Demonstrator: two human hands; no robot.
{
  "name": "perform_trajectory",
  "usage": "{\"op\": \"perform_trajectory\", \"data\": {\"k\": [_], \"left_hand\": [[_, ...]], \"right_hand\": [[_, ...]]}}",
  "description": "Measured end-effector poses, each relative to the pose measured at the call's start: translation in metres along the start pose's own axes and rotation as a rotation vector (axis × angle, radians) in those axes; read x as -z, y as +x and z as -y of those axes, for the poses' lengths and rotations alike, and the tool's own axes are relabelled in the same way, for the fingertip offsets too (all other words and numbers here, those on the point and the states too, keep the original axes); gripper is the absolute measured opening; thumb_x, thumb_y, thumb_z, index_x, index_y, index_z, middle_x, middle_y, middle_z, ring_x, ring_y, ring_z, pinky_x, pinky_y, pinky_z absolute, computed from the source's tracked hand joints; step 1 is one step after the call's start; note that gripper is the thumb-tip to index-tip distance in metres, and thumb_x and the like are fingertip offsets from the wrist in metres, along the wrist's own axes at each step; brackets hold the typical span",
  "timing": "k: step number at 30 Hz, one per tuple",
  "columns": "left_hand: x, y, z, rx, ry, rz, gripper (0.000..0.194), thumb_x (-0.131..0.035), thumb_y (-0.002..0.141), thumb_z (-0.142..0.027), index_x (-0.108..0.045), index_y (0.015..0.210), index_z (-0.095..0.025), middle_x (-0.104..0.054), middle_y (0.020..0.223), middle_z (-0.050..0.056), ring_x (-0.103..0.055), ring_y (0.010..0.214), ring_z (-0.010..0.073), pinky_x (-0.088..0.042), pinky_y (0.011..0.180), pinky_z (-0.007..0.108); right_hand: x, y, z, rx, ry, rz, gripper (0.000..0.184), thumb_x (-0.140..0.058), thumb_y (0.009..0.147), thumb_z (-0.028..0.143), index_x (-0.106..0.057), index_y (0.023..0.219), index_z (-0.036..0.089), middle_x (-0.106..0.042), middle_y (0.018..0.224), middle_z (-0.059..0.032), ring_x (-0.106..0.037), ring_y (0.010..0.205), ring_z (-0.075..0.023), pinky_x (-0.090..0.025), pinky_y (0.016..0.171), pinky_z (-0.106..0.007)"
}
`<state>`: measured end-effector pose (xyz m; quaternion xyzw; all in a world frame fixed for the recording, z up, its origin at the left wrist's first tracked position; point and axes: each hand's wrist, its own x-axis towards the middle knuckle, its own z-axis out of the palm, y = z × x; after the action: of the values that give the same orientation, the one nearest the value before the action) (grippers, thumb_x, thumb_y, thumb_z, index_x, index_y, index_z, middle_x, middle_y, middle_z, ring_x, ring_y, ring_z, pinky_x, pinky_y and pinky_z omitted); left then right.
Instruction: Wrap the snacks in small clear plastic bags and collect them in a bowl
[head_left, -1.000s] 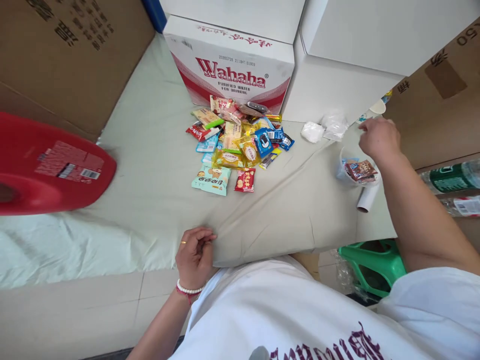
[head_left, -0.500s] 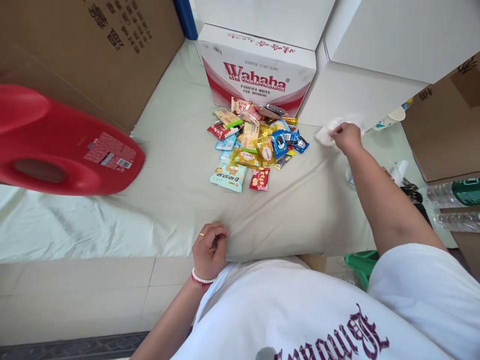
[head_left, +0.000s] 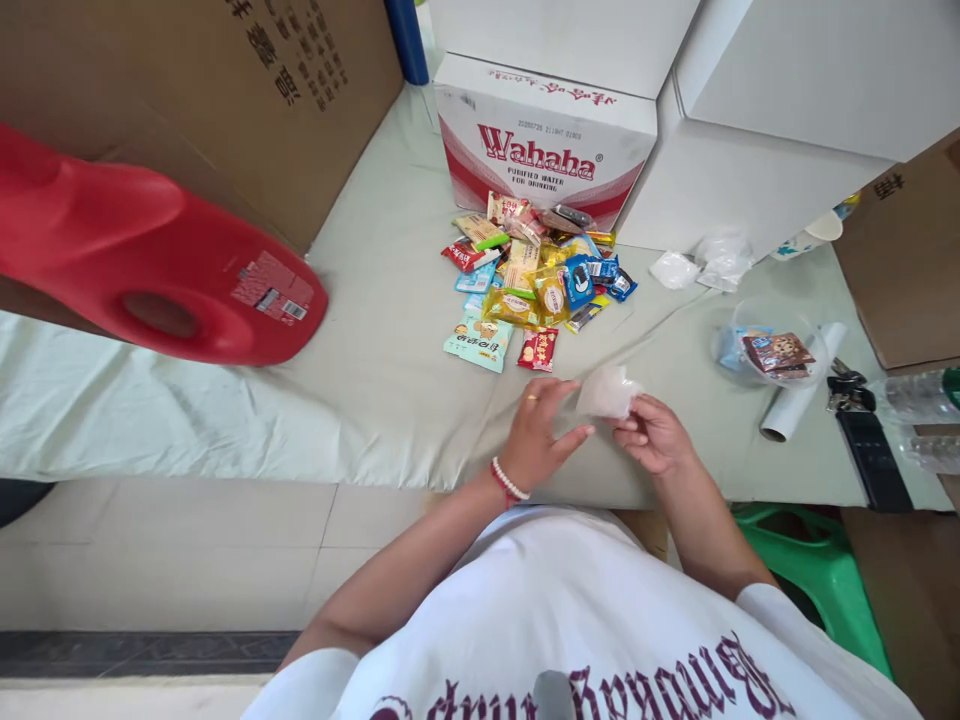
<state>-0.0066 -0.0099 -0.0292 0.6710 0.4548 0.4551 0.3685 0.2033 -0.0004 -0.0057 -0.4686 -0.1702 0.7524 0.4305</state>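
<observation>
While the right hand (head_left: 658, 438) pinches, the left hand (head_left: 536, 430) hangs open

Clock centred on the translucent white packet (head_left: 606, 392), 12 straight ahead. I see it held above the tablecloth (head_left: 420, 400), towards the near edge. Right thumb and fingers grip it at its 4 o'clock corner. Left hand sits at 8 o'clock, thumb and forefinger parted, nothing in it; forefinger tip right beside the film, contact I can't tell.

My read: the step is a two-handed hold on what looks like folded thin plastic, then working it apart. I'd take the free 9 o'clock edge in the left fingertips and leave the right pinch anchored. Film like this probably clings and tears, so rub the layers at a corner rather than yank. Short pulls, I'd say: a wide one could clip the snack pile (head_left: 551, 290) at 11 o'clock or the clear tub (head_left: 793, 318) between 2 and 3. Two similar white bundles (head_left: 674, 269) lie around 1 o'clock.
</observation>
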Motion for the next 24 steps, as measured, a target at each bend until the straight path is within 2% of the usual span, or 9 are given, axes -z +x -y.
{"op": "perform_trajectory", "data": {"k": [2, 4, 8, 11, 15, 17, 20, 22, 24], "left_hand": [[-0.011, 0.01, 0.006, 0.017, -0.047, 0.072, 0.026, -0.07, 0.088, -0.041, -0.073, 0.105, -0.022, -0.068, 0.101, 0.007, -0.061, 0.1, 0.0227, -0.051, 0.09, 0.039], [-0.014, 0.014, 0.013, 0.138, -0.173, 0.095, 0.023, -0.067, 0.09, -0.043, -0.073, 0.091, -0.021, -0.067, 0.086, 0.004, -0.06, 0.084, 0.0189, -0.05, 0.083, 0.035], [-0.008, 0.01, 0.024, 0.448, -0.458, 0.01, 0.037, -0.077, 0.079, -0.053, -0.068, 0.083, -0.018, -0.062, 0.075, -0.002, -0.052, 0.068, 0.0119, -0.043, 0.065, 0.025], [-0.004, 0.007, 0.028, 0.509, -0.514, -0.059, 0.04, -0.08, 0.075, -0.054, -0.065, 0.08, -0.017, -0.059, 0.072, -0.003, -0.05, 0.068, 0.0104, -0.041, 0.065, 0.024], [-0.01, 0.025, 0.029, 0.466, -0.519, -0.075, 0.035, -0.076, 0.079, -0.05, -0.065, 0.085, -0.017, -0.062, 0.078, -0.001, -0.055, 0.074, 0.0125, -0.045, 0.072, 0.026], [-0.015, 0.044, 0.025, 0.39, -0.45, -0.109, 0.032, -0.075, 0.081, -0.043, -0.065, 0.099, -0.018, -0.066, 0.095, 0.004, -0.062, 0.089, 0.0169, -0.05, 0.081, 0.03], [-0.021, 0.069, 0.01, 0.229, -0.141, -0.227, 0.047, -0.078, 0.076, -0.03, -0.061, 0.119, -0.02, -0.059, 0.125, 0.011, -0.058, 0.116, 0.0236, -0.051, 0.091, 0.035], [-0.027, 0.073, -0.003, 0.144, -0.001, -0.196, 0.032, -0.075, 0.081, -0.031, -0.064, 0.11, -0.019, -0.061, 0.118, 0.01, -0.058, 0.11, 0.0226, -0.051, 0.087, 0.034], [-0.036, 0.067, -0.016, 0.133, -0.032, -0.034, 0.018, -0.066, 0.09, -0.036, -0.065, 0.093, -0.019, -0.064, 0.097, 0.006, -0.06, 0.09, 0.0186, -0.05, 0.078, 0.031]], "right_hand": [[-0.001, 0.0, -0.015, -0.061, 0.017, 0.018, 0.025, -0.081, 0.066, 0.021, -0.059, 0.076, 0.018, -0.051, 0.062, 0.0035, -0.033, 0.046, -0.0039, -0.022, 0.031, -0.01], [0.003, 0.0, -0.018, -0.081, 0.037, 0.021, 0.024, -0.081, 0.067, 0.022, -0.062, 0.08, 0.017, -0.051, 0.062, 0.0039, -0.032, 0.045, -0.0033, -0.021, 0.031, -0.009], [0.024, -0.002, -0.007, -0.046, 0.081, 0.015, 0.018, -0.077, 0.069, 0.022, -0.061, 0.077, 0.018, -0.046, 0.058, 0.0061, -0.028, 0.043, -0.0039, -0.022, 0.028, -0.01], [0.039, -0.004, 0.0, -0.023, 0.08, 0.05, 0.018, -0.073, 0.07, 0.023, -0.055, 0.071, 0.02, -0.045, 0.055, 0.006, -0.027, 0.041, -0.0054, -0.024, 0.027, -0.013], [0.046, -0.005, 0.0, 0.033, 0.09, 0.063, 0.019, -0.071, 0.07, 0.024, -0.052, 0.07, 0.021, -0.045, 0.056, 0.006, -0.028, 0.041, -0.0061, -0.026, 0.028, -0.014], [0.046, -0.006, -0.002, 0.076, 0.101, 0.03, 0.021, -0.071, 0.07, 0.025, -0.051, 0.07, 0.022, -0.044, 0.057, 0.0063, -0.028, 0.041, -0.0062, -0.027, 0.028, -0.014], [0.04, -0.009, -0.008, 0.149, 0.13, -0.076, 0.023, -0.073, 0.067, 0.025, -0.051, 0.07, 0.021, -0.043, 0.059, 0.0069, -0.026, 0.043, -0.0052, -0.025, 0.03, -0.014], [0.034, -0.011, -0.013, 0.212, 0.112, -0.154, 0.024, -0.074, 0.066, 0.024, -0.052, 0.072, 0.021, -0.042, 0.06, 0.0073, -0.026, 0.044, -0.0043, -0.023, 0.032, -0.013], [0.028, -0.013, -0.018, 0.27, 0.026, -0.21, 0.023, -0.074, 0.068, 0.025, -0.052, 0.072, 0.021, -0.041, 0.06, 0.0075, -0.026, 0.045, -0.0044, -0.022, 0.034, -0.013]]}}
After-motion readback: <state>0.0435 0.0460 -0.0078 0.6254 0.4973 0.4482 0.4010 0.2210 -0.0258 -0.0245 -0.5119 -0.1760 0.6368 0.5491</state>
